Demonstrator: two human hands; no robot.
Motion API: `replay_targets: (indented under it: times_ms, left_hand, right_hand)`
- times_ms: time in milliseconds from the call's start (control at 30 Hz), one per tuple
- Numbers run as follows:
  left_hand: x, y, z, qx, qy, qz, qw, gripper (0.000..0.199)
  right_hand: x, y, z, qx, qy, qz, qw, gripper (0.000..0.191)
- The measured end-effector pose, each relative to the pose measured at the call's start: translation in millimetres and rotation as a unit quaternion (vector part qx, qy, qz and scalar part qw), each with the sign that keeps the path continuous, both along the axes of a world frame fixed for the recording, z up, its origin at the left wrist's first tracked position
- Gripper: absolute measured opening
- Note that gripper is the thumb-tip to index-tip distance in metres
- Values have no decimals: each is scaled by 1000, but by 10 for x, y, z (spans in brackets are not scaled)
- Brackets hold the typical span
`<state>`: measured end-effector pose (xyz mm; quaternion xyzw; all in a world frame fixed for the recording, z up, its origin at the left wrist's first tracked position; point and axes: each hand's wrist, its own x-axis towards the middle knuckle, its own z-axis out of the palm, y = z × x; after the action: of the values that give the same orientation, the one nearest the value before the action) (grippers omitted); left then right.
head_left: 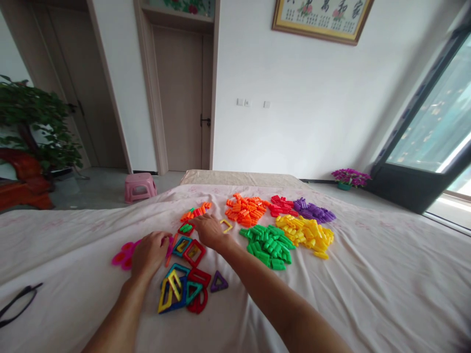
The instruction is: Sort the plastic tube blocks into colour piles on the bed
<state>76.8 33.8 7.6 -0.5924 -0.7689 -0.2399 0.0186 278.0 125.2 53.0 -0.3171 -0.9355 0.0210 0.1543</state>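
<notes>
My left hand [150, 249] partly covered the pink toy [126, 256], grip unclear | my right hand [209, 229] was by the small orange heap [200, 211], grip unclear | green heap [270, 245] lay rightward

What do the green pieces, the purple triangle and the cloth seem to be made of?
Green pieces: probably moulded plastic, fairly shiny, given their even colour and small highlights.
Purple triangle: likely plastic too, judging by its uniform colour and rigid-looking open frame; its finish is hard to tell.
Cloth: woven fabric, apparently matte, with soft folds; the fibre is unclear.
</notes>
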Motion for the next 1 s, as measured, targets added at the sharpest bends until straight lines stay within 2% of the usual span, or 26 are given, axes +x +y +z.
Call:
replay_targets:
  times_ms: [100,200,333,433,600,700,833,1000]
  left_hand:
    - [-1,2,5,0,3,-4,1000,37]
    - [2,-2,9,-3,4,-1,1000,37]
    - [0,-1,4,-7,2,-3,1000,38]
    - [-7,6,-6,-7,0,-5,1000,37]
    - [-17,11,-11,-12,-1,-7,1000,39]
    - [-19,9,-10,-8,2,-11,1000,38]
    - [-21,9,-22,-5,7,-8,1000,39]
    - [-24,11,-46,5,12,-10,1000,39]
  right_hand:
    - [-128,70,51,29,-20,49,998,42]
    - [-207,119,37,22,-55,90,994,40]
    - [-210,127,2,9,-58,106,993,24]
    - [-152,85,-5,18,-47,95,994,21]
    - [53,-32,18,14,-8,34,999,23]
    - [303,-110,112,-6,46,-28,999,29]
    - [805,-173,324,-41,35,-129,990,26]
    - [1493,-186,516,-15,-22,-255,966,24]
